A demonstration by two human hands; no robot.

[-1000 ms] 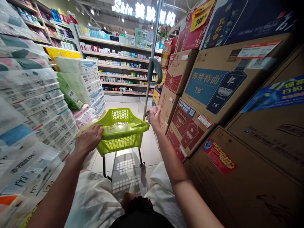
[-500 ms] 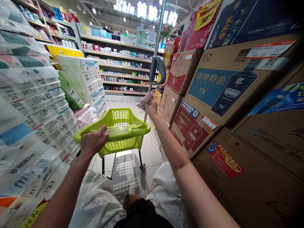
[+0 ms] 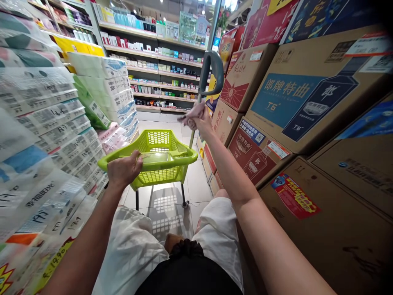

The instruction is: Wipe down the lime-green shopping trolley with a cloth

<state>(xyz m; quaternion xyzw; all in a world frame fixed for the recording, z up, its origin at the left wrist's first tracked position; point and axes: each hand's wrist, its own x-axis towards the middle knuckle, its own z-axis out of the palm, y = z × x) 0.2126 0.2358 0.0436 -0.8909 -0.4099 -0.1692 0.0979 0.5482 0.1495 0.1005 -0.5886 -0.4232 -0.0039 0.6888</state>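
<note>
A lime-green shopping basket (image 3: 159,141) on wheeled legs stands in a narrow aisle ahead of me. My left hand (image 3: 124,169) grips its near left rim. My right hand (image 3: 195,116) is closed around the thin metal pull rod (image 3: 193,137) that rises from the basket's right side, just below the grey loop handle (image 3: 211,73). The basket's folded green carry handles lie across its top. I cannot tell whether anything lies inside the basket.
Stacked packs of tissue paper (image 3: 46,123) wall the left side. Large cardboard liquor cartons (image 3: 294,102) pile up on the right, close to my right arm. Tiled floor (image 3: 167,209) runs ahead to shelves of cosmetics (image 3: 159,61) at the back.
My right hand has slid up the pull rod from near the basket's rim to just under the grey handle. The left hand stays on the rim. The view has tilted downward slightly.
</note>
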